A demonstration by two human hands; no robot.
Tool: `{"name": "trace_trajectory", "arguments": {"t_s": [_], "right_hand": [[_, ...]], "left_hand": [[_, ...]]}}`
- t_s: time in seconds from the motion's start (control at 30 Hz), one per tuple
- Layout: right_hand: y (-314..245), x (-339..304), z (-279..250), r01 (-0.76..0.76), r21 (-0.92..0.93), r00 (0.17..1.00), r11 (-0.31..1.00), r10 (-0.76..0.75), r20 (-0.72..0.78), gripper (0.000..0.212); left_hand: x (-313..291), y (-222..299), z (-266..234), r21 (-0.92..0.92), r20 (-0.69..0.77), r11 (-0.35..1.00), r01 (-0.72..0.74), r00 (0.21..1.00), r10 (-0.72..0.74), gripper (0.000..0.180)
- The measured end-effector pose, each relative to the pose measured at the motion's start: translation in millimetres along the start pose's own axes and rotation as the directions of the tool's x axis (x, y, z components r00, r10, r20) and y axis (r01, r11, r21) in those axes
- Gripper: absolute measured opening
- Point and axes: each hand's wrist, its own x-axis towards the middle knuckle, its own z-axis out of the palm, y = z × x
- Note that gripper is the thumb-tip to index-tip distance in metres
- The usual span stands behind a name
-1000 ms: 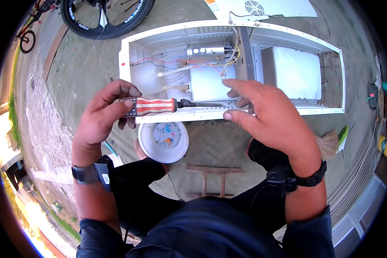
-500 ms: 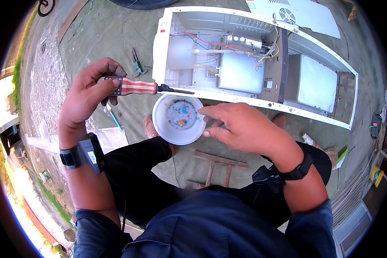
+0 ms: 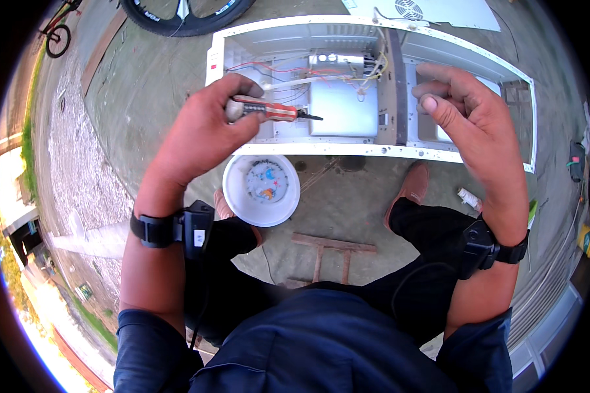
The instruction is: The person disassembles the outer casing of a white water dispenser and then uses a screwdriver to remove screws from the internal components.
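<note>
Nearest me, my dark trousers and two brown shoes frame a white bowl (image 3: 261, 190) on the ground, holding small coloured bits. Above it, my left hand (image 3: 200, 134) has its grip closed around a red-handled screwdriver (image 3: 270, 110), tip pointing right over the open white appliance casing (image 3: 288, 147). My right hand (image 3: 471, 114) hovers open, fingers loosely curled, holding nothing, over the casing's right half. Inside lie red and yellow wires and a grey metal box (image 3: 343, 116). Beyond, a bicycle tyre (image 3: 180, 16) rests on the concrete.
</note>
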Motion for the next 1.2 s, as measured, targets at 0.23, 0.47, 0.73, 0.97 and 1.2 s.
{"name": "trace_trajectory", "arguments": {"t_s": [0.23, 0.47, 0.73, 0.97, 1.2], "right_hand": [[10.7, -24.6, -39.5, -0.059, -0.036, 0.997, 0.998, 0.057, -0.053, 0.039], [9.0, -38.7, -60.1, -0.063, -0.059, 0.997, 0.996, 0.060, -0.058, 0.041], [5.0, -41.4, -60.5, -0.118, -0.152, 0.992, 0.981, 0.111, -0.053, 0.045], [7.3, -34.8, -56.2, -0.082, -0.199, 0.996, 0.977, 0.074, -0.047, 0.048], [7.7, -30.7, -49.6, -0.059, -0.278, 0.996, 0.959, 0.036, -0.086, 0.047]], "left_hand": [[41.8, 25.0, 78.6, 0.214, 0.126, 0.938, -0.274, 0.960, 0.252, 0.039], [74.3, 2.1, 146.0, 0.175, 0.302, 0.913, -0.367, 0.903, 0.305, 0.033], [111.1, -8.1, 171.9, 0.137, 0.536, 0.901, -0.411, 0.796, 0.281, 0.031], [128.7, -27.8, 188.7, 0.165, 0.657, 0.835, -0.525, 0.690, 0.303, 0.040], [132.0, -33.3, 197.0, 0.178, 0.677, 0.796, -0.579, 0.659, 0.328, 0.041]]}}
